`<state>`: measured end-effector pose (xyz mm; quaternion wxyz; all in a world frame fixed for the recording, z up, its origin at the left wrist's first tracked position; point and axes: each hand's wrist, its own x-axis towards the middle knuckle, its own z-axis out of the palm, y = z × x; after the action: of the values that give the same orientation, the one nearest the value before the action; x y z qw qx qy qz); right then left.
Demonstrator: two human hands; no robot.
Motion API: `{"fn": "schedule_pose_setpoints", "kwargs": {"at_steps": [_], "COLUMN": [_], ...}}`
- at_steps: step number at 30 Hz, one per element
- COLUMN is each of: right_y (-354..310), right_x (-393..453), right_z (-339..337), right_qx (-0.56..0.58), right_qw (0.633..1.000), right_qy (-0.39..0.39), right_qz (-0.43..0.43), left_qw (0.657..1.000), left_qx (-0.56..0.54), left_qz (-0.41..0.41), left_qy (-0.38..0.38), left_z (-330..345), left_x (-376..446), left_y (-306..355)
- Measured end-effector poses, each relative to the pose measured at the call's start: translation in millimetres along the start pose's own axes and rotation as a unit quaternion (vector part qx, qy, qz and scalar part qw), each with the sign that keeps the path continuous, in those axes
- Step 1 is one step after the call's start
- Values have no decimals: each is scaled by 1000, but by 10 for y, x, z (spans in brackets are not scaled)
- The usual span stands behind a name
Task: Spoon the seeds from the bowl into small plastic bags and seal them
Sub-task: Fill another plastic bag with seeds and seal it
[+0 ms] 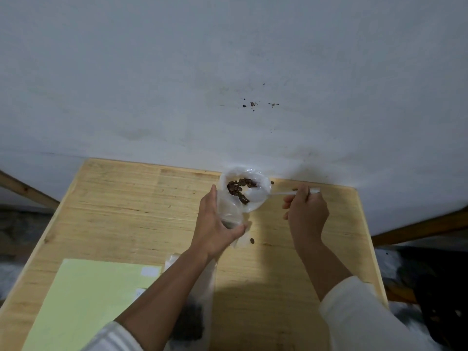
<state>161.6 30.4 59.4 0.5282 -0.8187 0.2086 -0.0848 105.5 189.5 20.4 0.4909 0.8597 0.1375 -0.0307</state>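
Two hands work at the table's (126, 198) far edge; left hand (215, 224) grips a bag (230, 211) beside the bowl (255, 198); right hand (306, 211) pinches the spoon (281, 193) dipped among seeds (238, 187).

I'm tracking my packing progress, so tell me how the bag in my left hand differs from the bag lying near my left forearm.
The held bag is gripped by the left hand beside the bowl; the lying bag rests flat on the table, touched by no hand. The held bag looks clear and nearly empty, while the lying bag shows a dark mass of seeds inside. Both are small, translucent plastic bags.
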Motion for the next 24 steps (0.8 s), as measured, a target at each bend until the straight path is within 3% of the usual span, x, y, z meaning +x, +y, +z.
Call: {"fn": "schedule_pose_setpoints", "kwargs": {"at_steps": [3, 7, 13, 19, 24], "right_y": [187, 296, 358, 346, 58], "right_x": [165, 271, 295, 267, 139], "right_z": [158, 430, 629, 404, 152], "right_qx": [-56, -51, 131, 192, 236], "right_qw": [996, 991, 953, 943, 950], "right_qy": [-19, -27, -15, 9, -41], "right_qz": [73, 124, 274, 272, 200], "left_qw": [1000, 1000, 1000, 999, 1000], "left_qx": [16, 27, 25, 31, 7], "left_qz": [-2, -5, -11, -11, -9], "left_qy": [2, 0, 0, 3, 0], "left_z": [-10, -5, -5, 0, -7], "left_x": [-15, -26, -5, 5, -11], "left_y": [-27, -46, -50, -68, -52]}}
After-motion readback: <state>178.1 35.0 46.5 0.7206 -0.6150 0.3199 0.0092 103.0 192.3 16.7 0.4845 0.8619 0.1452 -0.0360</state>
